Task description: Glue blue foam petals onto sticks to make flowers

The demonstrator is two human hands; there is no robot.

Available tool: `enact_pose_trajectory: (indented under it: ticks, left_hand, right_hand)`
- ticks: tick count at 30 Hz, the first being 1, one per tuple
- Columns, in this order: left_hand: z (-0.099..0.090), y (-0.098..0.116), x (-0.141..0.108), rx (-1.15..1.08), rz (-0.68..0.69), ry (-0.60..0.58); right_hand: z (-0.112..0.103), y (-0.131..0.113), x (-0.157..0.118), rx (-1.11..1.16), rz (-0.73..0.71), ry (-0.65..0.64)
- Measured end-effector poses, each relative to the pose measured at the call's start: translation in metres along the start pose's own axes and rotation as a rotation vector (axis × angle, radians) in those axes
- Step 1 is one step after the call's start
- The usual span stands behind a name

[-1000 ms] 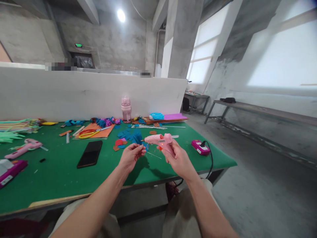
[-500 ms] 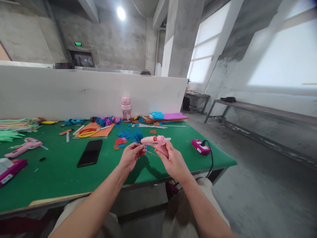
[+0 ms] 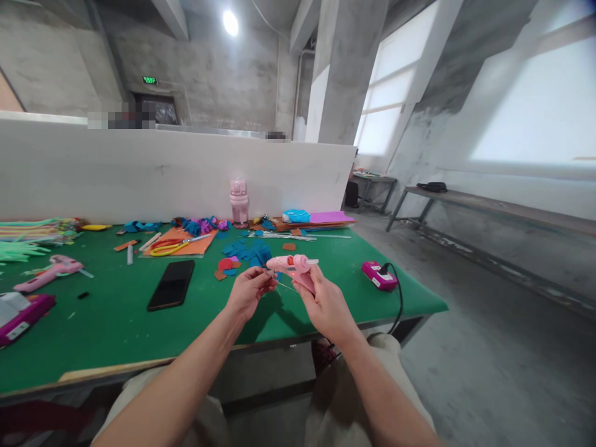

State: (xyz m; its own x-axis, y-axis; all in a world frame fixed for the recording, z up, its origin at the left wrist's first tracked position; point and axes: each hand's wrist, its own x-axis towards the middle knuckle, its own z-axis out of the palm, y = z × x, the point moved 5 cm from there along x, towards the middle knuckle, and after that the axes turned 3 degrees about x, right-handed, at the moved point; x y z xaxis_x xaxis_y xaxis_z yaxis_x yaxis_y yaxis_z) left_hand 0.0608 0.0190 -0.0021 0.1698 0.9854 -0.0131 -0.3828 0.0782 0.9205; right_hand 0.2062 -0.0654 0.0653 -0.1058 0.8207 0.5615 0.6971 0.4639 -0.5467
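My right hand (image 3: 326, 304) is wrapped round the grip of a pink hot glue gun (image 3: 291, 266), with a clear glue stick (image 3: 313, 262) poking out of its rear. The nozzle points left, just above the fingertips of my left hand (image 3: 249, 290). Those fingers are pinched on a thin wire (image 3: 287, 287) that slants down toward the right hand; its far end is hidden in the fingers. Whether nozzle and wire touch, I cannot tell. Behind the hands lie blue crepe paper pieces (image 3: 251, 252) and a few red and brown ones.
On the green table (image 3: 116, 329) lie a black phone (image 3: 171, 285), scissors (image 3: 174, 247) on orange paper, and a second pink glue gun (image 3: 51, 273). A purple power strip (image 3: 379, 275) with a black cable is at the right. A pink bottle (image 3: 239, 203) stands by the white partition (image 3: 186, 167).
The view has shifted very slightly. Both hands, the glue gun and the wire keep almost the same position.
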Motion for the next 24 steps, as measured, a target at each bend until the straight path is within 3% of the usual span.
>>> enact_pose_trajectory:
  ticks: [24]
  left_hand:
    - [0.0030, 0.0014, -0.0024, -0.012, -0.008, 0.003]
  right_hand:
    - [0.0034, 0.0013, 0.0006, -0.022, -0.019, -0.012]
